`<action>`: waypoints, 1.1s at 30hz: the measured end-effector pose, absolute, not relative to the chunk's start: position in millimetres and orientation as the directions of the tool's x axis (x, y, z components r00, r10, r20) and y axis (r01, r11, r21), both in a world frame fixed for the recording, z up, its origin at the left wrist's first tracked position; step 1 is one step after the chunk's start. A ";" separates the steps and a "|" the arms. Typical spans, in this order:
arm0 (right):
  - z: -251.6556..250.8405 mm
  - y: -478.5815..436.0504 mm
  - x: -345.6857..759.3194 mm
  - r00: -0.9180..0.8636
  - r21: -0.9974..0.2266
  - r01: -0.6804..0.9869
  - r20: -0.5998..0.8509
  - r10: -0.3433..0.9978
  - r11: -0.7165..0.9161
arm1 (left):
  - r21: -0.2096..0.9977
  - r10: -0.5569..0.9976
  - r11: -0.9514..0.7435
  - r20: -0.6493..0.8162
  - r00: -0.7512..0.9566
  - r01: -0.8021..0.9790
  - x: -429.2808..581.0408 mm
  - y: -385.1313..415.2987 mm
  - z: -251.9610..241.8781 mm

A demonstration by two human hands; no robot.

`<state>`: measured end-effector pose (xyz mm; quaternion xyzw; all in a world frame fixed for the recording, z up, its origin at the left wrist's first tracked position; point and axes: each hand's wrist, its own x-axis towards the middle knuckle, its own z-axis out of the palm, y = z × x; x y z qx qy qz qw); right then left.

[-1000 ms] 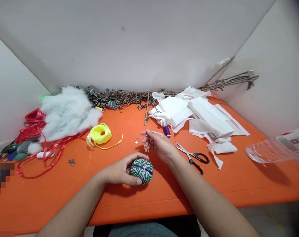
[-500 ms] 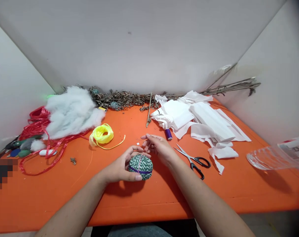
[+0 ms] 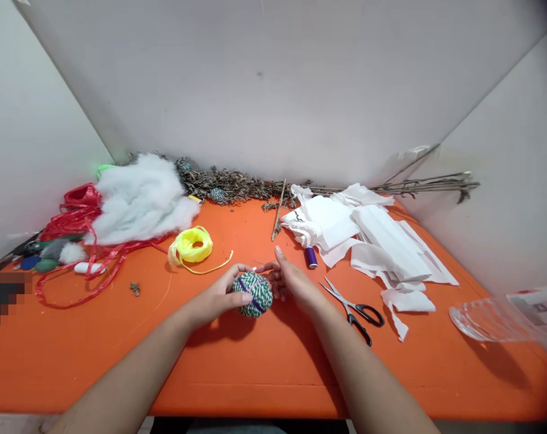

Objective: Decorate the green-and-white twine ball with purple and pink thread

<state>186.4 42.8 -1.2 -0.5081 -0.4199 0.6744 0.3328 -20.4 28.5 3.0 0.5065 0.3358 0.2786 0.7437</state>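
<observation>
My left hand (image 3: 219,298) is wrapped round a ball of green-and-white yarn (image 3: 255,294), thumb on the near side and fingers behind. A purple band and a fine pink strand cross the ball. Close against its right side is my right hand (image 3: 294,283), thumb raised and the other fingers curled. A very thin line shows by its index fingertip, too fine to tell as needle or thread. Right of that hand lie a purple thread spool (image 3: 311,258) and black-handled scissors (image 3: 355,310), their blades apart.
White fluffy stuffing (image 3: 140,202), red ribbon (image 3: 72,220) and a yellow ribbon coil (image 3: 190,246) lie left. Dried twigs (image 3: 237,184) line the back wall. White cloth pieces (image 3: 386,241) and a clear plastic container (image 3: 494,319) are at right on the orange table (image 3: 237,392).
The yarn ball has turned in my left hand, so the purple band now slants. My right thumb has lifted, and the strand that ran up from the ball no longer shows. The view has shifted slightly.
</observation>
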 end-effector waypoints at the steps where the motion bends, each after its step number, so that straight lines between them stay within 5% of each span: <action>1: -1.6 42.2 186.5 -0.278 -0.906 0.010 -0.410 0.869 -0.424 | 0.938 0.775 0.336 -0.225 0.590 -0.084 -22.0 30.6 3.0; 7: 2.2 39.4 196.4 -0.214 -0.890 0.346 -0.384 0.898 -0.297 | 0.942 0.866 0.301 -0.206 0.456 -0.146 -27.2 38.3 2.8; 11: 9.7 42.1 205.3 0.093 -0.856 0.479 -0.171 0.981 -0.195 | 0.909 0.891 0.351 -0.252 0.377 -0.223 -28.0 40.9 -1.3; 13: 13.1 44.7 208.5 0.232 -0.917 0.345 -0.124 0.965 -0.201 | 0.875 0.890 0.400 -0.299 0.345 -0.273 -27.4 42.4 -3.4; 15: 15.6 46.8 210.2 0.229 -0.949 0.151 -0.239 0.943 -0.277 | 0.845 0.886 0.433 -0.333 0.324 -0.315 -26.1 44.0 -4.3; 18: 18.6 45.6 208.6 -0.015 -0.892 0.021 -0.452 0.892 -0.452 | 0.815 0.889 0.448 -0.363 0.279 -0.368 -23.8 45.8 -3.4; 21: 22.6 39.8 204.9 -0.214 -0.872 -0.037 -0.471 0.856 -0.489 | 0.801 0.897 0.442 -0.384 0.220 -0.403 -22.9 46.4 -1.7; 23: 25.8 36.8 206.7 -0.198 -0.888 -0.219 -0.364 0.910 -0.403 | 0.801 0.897 0.442 -0.397 0.194 -0.404 -23.1 46.4 -1.1; 27: 27.9 40.8 225.9 0.119 -0.807 -0.590 -0.126 0.985 -0.031 | 0.796 0.897 0.439 -0.414 0.155 -0.417 -23.6 46.8 -0.3; 30: 24.6 48.4 238.1 0.263 -0.730 -0.678 -0.133 0.956 0.085 | 0.798 0.900 0.431 -0.416 0.132 -0.422 -23.5 47.4 -0.1; 33: 20.8 48.0 227.9 0.328 -0.783 -0.614 -0.137 0.935 0.101 | 0.817 0.907 0.418 -0.395 0.142 -0.397 -22.9 46.4 -0.7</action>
